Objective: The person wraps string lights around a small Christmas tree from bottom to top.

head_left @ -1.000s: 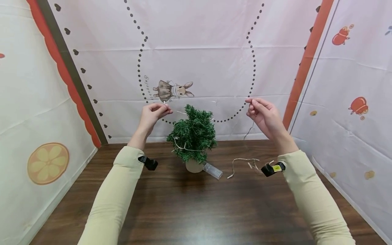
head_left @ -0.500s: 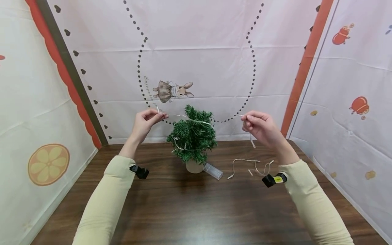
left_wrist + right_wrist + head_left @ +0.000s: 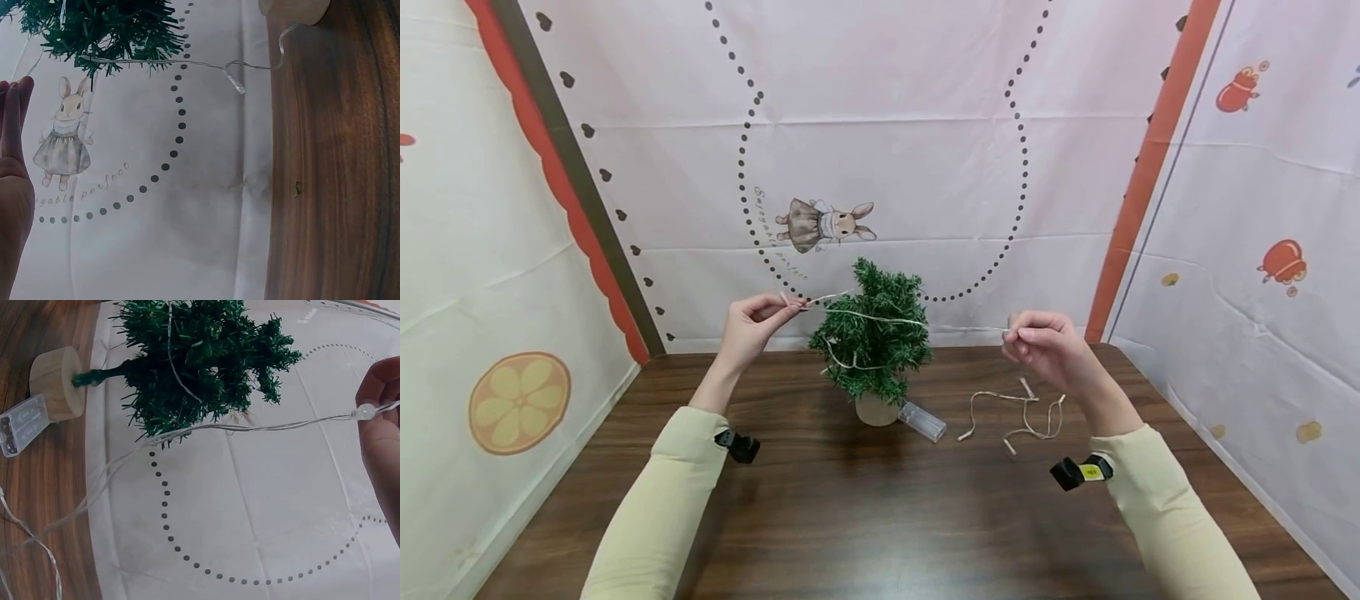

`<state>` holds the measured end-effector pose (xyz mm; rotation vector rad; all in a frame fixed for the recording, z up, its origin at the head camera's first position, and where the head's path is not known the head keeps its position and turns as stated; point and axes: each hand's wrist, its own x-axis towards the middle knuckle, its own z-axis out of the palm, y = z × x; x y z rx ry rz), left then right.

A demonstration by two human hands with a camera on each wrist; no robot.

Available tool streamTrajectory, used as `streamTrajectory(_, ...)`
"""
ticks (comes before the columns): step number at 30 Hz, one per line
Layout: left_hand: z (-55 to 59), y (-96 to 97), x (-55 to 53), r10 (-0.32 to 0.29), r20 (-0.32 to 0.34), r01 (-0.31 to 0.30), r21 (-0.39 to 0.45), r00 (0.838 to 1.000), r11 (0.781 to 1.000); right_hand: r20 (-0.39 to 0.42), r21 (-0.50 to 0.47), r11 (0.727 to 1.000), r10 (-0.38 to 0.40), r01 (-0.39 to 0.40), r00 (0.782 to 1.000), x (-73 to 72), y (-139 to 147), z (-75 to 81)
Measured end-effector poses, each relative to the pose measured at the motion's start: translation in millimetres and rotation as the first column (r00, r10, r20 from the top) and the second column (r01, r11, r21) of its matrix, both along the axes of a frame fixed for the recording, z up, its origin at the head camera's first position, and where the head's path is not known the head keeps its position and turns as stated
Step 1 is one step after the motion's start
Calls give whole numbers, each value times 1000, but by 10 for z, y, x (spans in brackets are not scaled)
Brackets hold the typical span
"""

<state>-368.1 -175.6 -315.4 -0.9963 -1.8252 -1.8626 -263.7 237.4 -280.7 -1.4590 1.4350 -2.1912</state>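
Note:
A small green artificial Christmas tree on a round wooden base stands toward the back of the table. A thin string of fairy lights stretches between both hands across the front of the tree. My left hand pinches it left of the tree, a small bulb poking up at the fingertips. To the right of the tree, my right hand pinches the strand; a clear bulb shows at its fingers in the right wrist view. Another length of the wire loops round the lower branches.
A clear battery box lies beside the base. The loose end of the light string curls on the brown table, right of the box. A printed cloth with a rabbit hangs close behind the tree, and cloth walls flank both sides.
Both hands have come down, drawing the strand from above and behind the tree to across its front. The left has shifted slightly left. More of the loose string now lies on the table.

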Motion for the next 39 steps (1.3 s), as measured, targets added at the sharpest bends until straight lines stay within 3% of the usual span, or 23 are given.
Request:
streamTrajectory(6,-57,0,24,-40,-24,40,18,999,999,-83,-10,992,125,-126,989,7,16,-74)
streamTrajectory(13,-58,12,94,8,-64,-14,-93,998,996,-93,23,981,192,-191,977,18,36,-182)
streamTrajectory(17,-72,15,127,16,-70,-25,-129,997,991,-74,48,985,168,-165,983,33,79,-243)
streamTrajectory(24,-50,66,181,83,-101,-104,-226,991,969,-24,89,994,65,-62,998,21,207,-304)
streamTrajectory(29,-40,139,209,60,-136,-97,-291,989,952,27,113,993,-36,32,999,21,374,-367)
streamTrajectory(36,-17,203,263,94,-278,-190,-345,956,919,33,104,993,-61,57,998,29,594,-454)
streamTrajectory(39,-8,214,273,103,-300,-210,-351,948,912,53,103,992,-81,75,995,53,690,-473)
